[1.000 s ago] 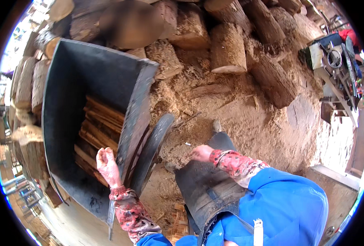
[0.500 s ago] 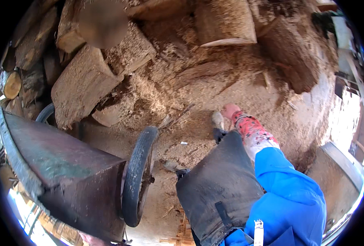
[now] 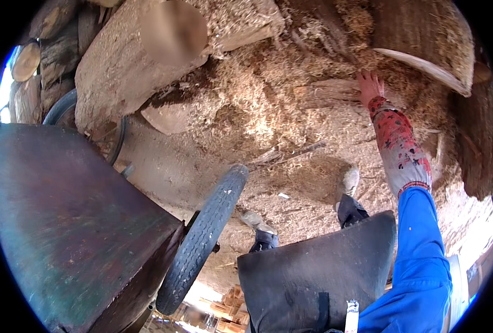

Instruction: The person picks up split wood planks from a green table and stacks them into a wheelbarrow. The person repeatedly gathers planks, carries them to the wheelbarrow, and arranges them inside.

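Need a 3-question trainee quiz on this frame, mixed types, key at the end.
1. Choose: what lies just left of the bare right hand in the picture?
a) a red plastic bucket
b) a long, brown, rough piece of wood
c) a steel handsaw

2. True or false: the dark metal cart with greenish patches is on the right side of the picture.

3. Fill the gap: between the cart and the black, smooth-faced apron shows a grey-black, rubber-tyred ____.

Key:
1. b
2. False; it is on the left side.
3. wheel
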Tool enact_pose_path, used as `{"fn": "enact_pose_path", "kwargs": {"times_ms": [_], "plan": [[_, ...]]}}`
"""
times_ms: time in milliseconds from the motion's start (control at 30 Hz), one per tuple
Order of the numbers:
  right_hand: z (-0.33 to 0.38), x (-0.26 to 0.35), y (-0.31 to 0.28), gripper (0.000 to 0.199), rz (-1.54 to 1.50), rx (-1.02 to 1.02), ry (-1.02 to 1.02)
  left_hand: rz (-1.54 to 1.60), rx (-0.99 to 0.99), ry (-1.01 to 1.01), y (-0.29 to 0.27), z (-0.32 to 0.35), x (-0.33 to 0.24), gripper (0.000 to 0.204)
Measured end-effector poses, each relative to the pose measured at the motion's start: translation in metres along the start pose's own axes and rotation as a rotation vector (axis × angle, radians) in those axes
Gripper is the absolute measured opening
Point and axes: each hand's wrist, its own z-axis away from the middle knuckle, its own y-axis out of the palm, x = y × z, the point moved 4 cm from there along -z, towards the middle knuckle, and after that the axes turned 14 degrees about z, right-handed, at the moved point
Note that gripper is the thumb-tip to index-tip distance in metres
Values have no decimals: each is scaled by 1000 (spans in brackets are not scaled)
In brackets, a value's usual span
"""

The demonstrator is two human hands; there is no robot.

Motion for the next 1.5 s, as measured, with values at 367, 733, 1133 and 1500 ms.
{"fn": "enact_pose_path", "kwargs": {"times_ms": [367, 733, 1133, 1500], "plan": [[27, -16, 46, 30, 131, 220, -49, 116, 17, -33, -2, 1, -5, 36], [168, -31, -126, 30, -472, -174, -158, 369, 77, -83, -50, 26, -16, 31], [213, 8, -739, 22, -992, -591, -531, 519, 83, 3, -81, 25, 11, 23], [318, 286, -989, 30, -922, -615, -1060, 511, 15, 33, -97, 23, 0, 27]]}}
